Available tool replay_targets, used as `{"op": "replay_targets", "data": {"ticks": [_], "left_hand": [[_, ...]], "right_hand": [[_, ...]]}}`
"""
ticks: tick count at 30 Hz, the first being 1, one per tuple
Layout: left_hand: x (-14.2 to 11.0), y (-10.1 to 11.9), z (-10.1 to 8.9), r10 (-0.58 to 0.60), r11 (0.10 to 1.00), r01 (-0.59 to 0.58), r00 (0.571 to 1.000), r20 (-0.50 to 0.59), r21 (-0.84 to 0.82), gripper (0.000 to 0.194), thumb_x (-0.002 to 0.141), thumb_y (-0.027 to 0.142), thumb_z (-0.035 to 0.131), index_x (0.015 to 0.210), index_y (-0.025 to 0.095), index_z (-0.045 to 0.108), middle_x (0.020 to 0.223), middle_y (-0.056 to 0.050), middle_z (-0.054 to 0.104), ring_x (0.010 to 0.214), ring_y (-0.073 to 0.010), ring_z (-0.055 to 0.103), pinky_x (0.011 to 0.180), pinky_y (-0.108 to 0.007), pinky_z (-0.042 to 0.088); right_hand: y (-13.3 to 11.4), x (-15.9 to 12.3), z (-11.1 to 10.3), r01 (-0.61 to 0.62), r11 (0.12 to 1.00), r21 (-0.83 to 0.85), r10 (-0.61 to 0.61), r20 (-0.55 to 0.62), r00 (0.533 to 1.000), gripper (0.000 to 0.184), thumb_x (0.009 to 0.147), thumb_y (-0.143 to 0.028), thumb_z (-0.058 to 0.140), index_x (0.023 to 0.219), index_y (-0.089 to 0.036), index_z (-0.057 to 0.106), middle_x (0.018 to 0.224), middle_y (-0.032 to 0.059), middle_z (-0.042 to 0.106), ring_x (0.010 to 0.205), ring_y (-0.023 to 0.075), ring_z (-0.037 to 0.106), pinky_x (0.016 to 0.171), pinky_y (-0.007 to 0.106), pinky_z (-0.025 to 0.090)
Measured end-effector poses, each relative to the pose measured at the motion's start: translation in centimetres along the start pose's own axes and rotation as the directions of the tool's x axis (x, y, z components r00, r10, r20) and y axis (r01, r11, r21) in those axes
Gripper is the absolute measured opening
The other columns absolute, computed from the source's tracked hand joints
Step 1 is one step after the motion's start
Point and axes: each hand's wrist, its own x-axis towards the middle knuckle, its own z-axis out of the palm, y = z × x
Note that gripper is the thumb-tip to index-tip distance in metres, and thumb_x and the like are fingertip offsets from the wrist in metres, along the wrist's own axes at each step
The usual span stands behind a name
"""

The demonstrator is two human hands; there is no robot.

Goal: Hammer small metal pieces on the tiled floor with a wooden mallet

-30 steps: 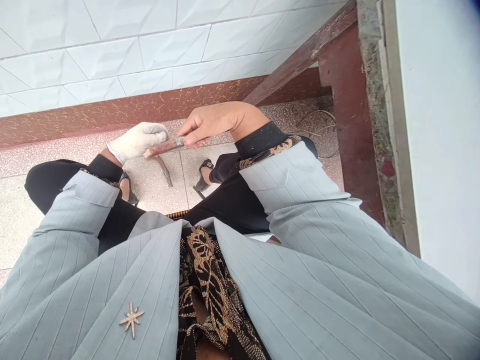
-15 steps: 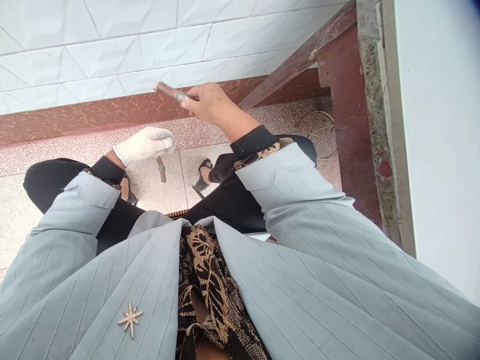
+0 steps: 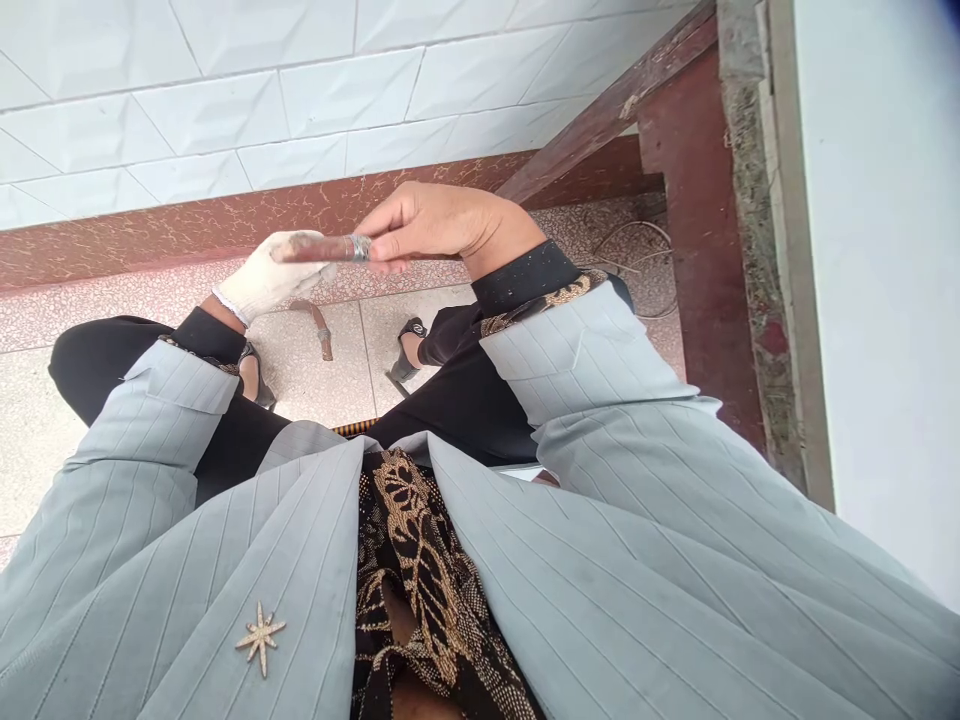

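My right hand [image 3: 435, 225] is bare and closed around one end of a short brown wooden stick [image 3: 319, 249]. Silvery wire [image 3: 361, 248] is wound round the stick just beside my thumb. The stick lies nearly level, its blunt far end pointing left. Behind that far end is my left hand [image 3: 262, 275], in a white knit glove with its fingers curled. The stick crosses in front of the glove and hides part of the fingers, so what they hold cannot be made out. Below, a second, thinner brown stick [image 3: 325, 342] with a wrapped band shows near the floor.
A white tiled wall [image 3: 337, 90] with a reddish-brown skirting [image 3: 187, 222] stands ahead. To the right are a dark red wooden frame [image 3: 705, 250] and a loose pale cable [image 3: 637, 235] on the speckled floor [image 3: 337, 385]. Two shoes show between the dark-trousered knees.
My right hand has brought the stick down and slightly right, turning it from a slant to nearly level across the gloved hand. My left hand has shifted slightly left.
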Motion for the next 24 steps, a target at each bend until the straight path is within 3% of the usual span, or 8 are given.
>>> {"op": "replay_targets", "data": {"ticks": [2, 4, 7, 10, 15, 18, 21, 24], "left_hand": [[0.1, -0.1, 0.3, -0.007, 0.999, 0.007, 1.000, -0.015, -0.037, 0.024, 0.105, 0.020, 0.058, 0.082, 0.019, 0.063, 0.059, 0.005, 0.046, 0.051, -0.0088, 0.039, 0.055, -0.024, 0.035], [0.0, 0.0, 0.9, -0.042, 0.998, 0.043, 0.999, 0.008, -0.048, 0.025, 0.107, 0.020, 0.055, 0.084, 0.018, 0.064, 0.059, 0.005, 0.047, 0.050, -0.0079, 0.040, 0.054, -0.022, 0.034], [-0.2, 0.3, 1.9, -0.093, 0.995, 0.097, 0.991, 0.098, -0.034, 0.025, 0.107, 0.019, 0.058, 0.082, 0.017, 0.064, 0.061, 0.004, 0.049, 0.051, -0.0075, 0.043, 0.055, -0.020, 0.038], [-0.3, 0.5, 2.4, -0.094, 0.995, 0.096, 0.984, 0.150, -0.007, 0.024, 0.104, 0.018, 0.062, 0.081, 0.017, 0.065, 0.064, 0.002, 0.055, 0.055, -0.0084, 0.048, 0.057, -0.020, 0.042], [-0.5, 1.0, 1.5, -0.095, 0.995, 0.091, 0.989, 0.110, 0.040, 0.022, 0.102, 0.014, 0.060, 0.080, 0.017, 0.065, 0.067, 0.000, 0.056, 0.058, -0.0099, 0.049, 0.058, -0.022, 0.043], [-0.6, 1.2, 0.7, -0.110, 0.992, 0.107, 0.993, 0.046, 0.074, 0.021, 0.101, 0.015, 0.057, 0.082, 0.017, 0.064, 0.067, 0.000, 0.051, 0.061, -0.0100, 0.050, 0.062, -0.022, 0.041], [-0.6, 0.9, 0.3, -0.131, 0.987, 0.128, 0.991, 0.021, 0.098, 0.018, 0.101, 0.016, 0.054, 0.086, 0.016, 0.064, 0.071, 0.000, 0.051, 0.065, -0.0103, 0.053, 0.065, -0.023, 0.039], [-0.5, 0.3, 0.3, -0.069, 0.997, 0.068, 0.997, 0.022, 0.041, 0.017, 0.102, 0.020, 0.058, 0.086, 0.017, 0.063, 0.068, 0.002, 0.050, 0.060, -0.0090, 0.048, 0.062, -0.023, 0.037]], "right_hand": [[0.1, 0.2, 0.2, 0.109, 0.987, 0.115, -0.085, -0.200, 0.976, 0.046, 0.097, -0.055, 0.085, 0.083, -0.014, 0.067, 0.070, -0.0015, 0.057, 0.058, 0.0061, 0.044, 0.056, 0.020, 0.038], [0.1, 0.8, 0.8, 0.125, 0.974, 0.190, -0.045, -0.377, 0.925, 0.043, 0.102, -0.054, 0.081, 0.088, -0.017, 0.065, 0.074, -0.0007, 0.057, 0.058, 0.0071, 0.043, 0.054, 0.021, 0.036], [-0.4, 1.8, 1.4, -0.036, 0.986, 0.161, 0.120, -0.550, 0.826, 0.031, 0.118, -0.036, 0.055, 0.093, -0.017, 0.058, 0.074, -0.0017, 0.052, 0.057, 0.0076, 0.040, 0.052, 0.022, 0.033], [-0.4, 2.3, 1.3, -0.262, 0.965, -0.027, 0.192, -0.608, 0.770, 0.030, 0.118, -0.024, 0.047, 0.090, -0.016, 0.054, 0.072, -0.0022, 0.051, 0.060, 0.0077, 0.040, 0.055, 0.022, 0.033], [0.5, 2.0, 0.9, -0.383, 0.875, -0.296, 0.183, -0.530, 0.828, 0.037, 0.095, -0.010, 0.075, 0.064, -0.015, 0.055, 0.057, -0.0040, 0.038, 0.067, 0.0098, 0.035, 0.069, 0.025, 0.035], [0.7, 1.8, 1.0, -0.408, 0.813, -0.416, 0.275, -0.343, 0.898, 0.030, 0.095, -0.010, 0.074, 0.067, -0.012, 0.062, 0.054, -0.0066, 0.041, 0.068, 0.0073, 0.042, 0.077, 0.023, 0.037], [0.4, 1.6, 1.0, -0.416, 0.821, -0.392, 0.416, -0.089, 0.905, 0.033, 0.103, -0.020, 0.068, 0.072, -0.009, 0.065, 0.057, -0.0079, 0.050, 0.068, 0.0035, 0.049, 0.076, 0.019, 0.037], [-0.1, 1.1, 0.9, -0.297, 0.923, -0.243, 0.311, 0.018, 0.950, 0.036, 0.106, -0.027, 0.070, 0.075, -0.009, 0.064, 0.060, -0.0072, 0.054, 0.064, 0.0028, 0.048, 0.071, 0.017, 0.038]]}}
